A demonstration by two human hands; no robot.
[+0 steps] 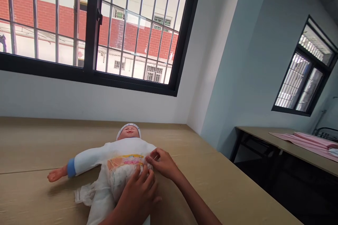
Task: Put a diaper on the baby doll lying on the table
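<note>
A baby doll (129, 132) in a white long-sleeved top and patterned white cap lies on its back on the table, head away from me. Around its hips is a white diaper (123, 177) with a colourful printed waistband. My left hand (138, 188) rests on the diaper's front, fingers bent and apart, thumb sticking out to the right. At the waist on the right side, my right hand (163, 163) pinches the diaper's edge between thumb and fingers. The doll's arm on that side is mostly hidden; its other arm stretches out to the left.
The wooden-topped table (200, 168) meets a white wall under a barred window (92, 24). Loose white material (86, 194) lies beside the doll's leg at left. A second table (260, 135) at right carries a pink cloth (303, 140), with a gap between the tables.
</note>
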